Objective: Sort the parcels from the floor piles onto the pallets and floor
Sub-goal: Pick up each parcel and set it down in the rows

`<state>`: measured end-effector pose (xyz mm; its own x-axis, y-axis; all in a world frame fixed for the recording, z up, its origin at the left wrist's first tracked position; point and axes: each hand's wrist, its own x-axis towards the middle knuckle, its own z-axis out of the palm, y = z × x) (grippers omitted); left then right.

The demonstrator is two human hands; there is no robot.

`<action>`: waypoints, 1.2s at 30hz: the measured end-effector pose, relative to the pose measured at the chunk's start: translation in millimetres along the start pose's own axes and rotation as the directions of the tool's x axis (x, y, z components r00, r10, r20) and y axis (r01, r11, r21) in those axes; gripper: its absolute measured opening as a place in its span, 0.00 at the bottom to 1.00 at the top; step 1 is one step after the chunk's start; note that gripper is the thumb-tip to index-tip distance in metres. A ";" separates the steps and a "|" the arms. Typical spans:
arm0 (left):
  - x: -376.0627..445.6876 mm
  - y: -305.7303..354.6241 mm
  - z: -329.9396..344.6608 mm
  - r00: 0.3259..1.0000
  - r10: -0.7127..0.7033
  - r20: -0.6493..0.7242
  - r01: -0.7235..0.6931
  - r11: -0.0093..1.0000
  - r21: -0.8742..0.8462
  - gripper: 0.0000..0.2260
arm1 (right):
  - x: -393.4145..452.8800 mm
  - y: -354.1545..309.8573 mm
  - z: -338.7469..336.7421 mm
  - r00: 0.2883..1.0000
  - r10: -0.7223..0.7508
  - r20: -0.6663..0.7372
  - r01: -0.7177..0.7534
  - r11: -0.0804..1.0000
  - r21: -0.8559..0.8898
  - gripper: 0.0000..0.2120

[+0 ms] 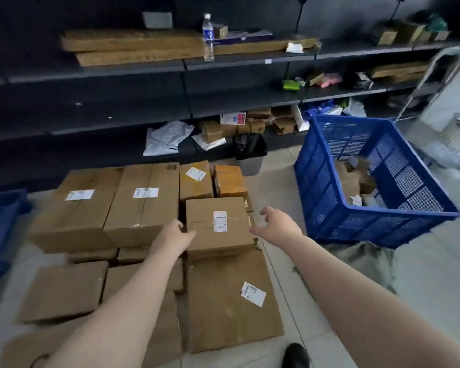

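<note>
A pile of brown cardboard parcels covers the floor in front of me. A medium box with a white label sits on top near the middle. My left hand touches its left side, fingers loosely curved. To the box's right my right hand hovers with fingers spread and relaxed, holding nothing. Two large labelled boxes lie to the left. In front lies a flat labelled box.
A blue plastic crate holding a few small parcels stands on the floor at right. A blue pallet edges in at left. Dark shelving with long boxes, a water bottle and mail bags runs behind. My shoe is below.
</note>
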<state>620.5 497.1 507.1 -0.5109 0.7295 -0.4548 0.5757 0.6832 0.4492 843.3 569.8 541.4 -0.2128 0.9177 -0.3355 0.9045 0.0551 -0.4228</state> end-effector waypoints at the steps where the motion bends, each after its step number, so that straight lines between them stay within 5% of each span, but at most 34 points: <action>1: -1.8 3.1 4.7 0.999 -0.039 -0.022 0.038 0.999 -0.022 0.21 | 13.1 5.1 -1.2 0.999 -0.029 0.029 0.029 0.999 -0.015 0.30; 7: 7.3 11.5 48.8 0.975 -0.211 -0.072 0.202 0.973 -0.113 0.24 | 80.7 41.8 -3.6 0.982 -0.090 0.166 0.099 0.994 -0.044 0.36; 17: 114.0 6.3 96.5 0.954 -0.298 0.018 0.298 0.953 -0.060 0.24 | 207.5 79.1 64.2 0.941 0.091 0.327 -0.118 0.991 0.066 0.39; 28: 343.4 -30.6 241.6 0.916 -0.397 0.062 0.395 0.918 0.042 0.25 | 430.4 125.9 253.4 0.882 0.163 0.442 -0.193 0.981 0.023 0.47; 36: 487.0 -95.2 352.5 0.853 -0.520 -0.048 0.521 0.854 0.008 0.40 | 549.2 193.7 385.9 0.881 0.341 0.329 -0.386 0.919 0.079 0.54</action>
<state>541.8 775.9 -28.2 -0.7659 0.2687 -0.5841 0.2309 0.9628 0.1402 759.1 932.6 -49.6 -0.0002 0.6975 -0.7166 0.8843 -0.3345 -0.3258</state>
